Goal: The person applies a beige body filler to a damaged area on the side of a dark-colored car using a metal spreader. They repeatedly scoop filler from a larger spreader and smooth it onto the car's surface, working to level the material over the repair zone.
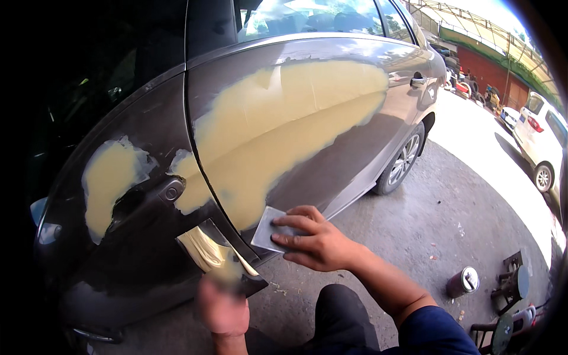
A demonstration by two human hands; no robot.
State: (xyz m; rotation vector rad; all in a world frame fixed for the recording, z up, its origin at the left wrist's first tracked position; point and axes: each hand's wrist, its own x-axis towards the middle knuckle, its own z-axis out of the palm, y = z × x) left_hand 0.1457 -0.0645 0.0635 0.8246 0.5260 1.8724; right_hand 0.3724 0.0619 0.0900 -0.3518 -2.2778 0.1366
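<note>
My right hand (313, 239) grips a pale square spreader (264, 228), its fingers over the plate, which is near the lower edge of a large beige filler patch (278, 136) on the dark grey car's rear door. My left hand (225, 310), partly blurred, holds a dark board (254, 281) from below, loaded with creamy putty (201, 248). A smaller filler patch (106, 183) covers part of the front door beside the handle recess (174, 190).
The rear wheel (402, 160) stands on grey concrete (402, 236). At lower right are a can (461, 284) and small stools (515, 284). A white vehicle (538, 136) is parked at right, with stacked tyres (473, 83) behind. My knee (340, 313) is below my hands.
</note>
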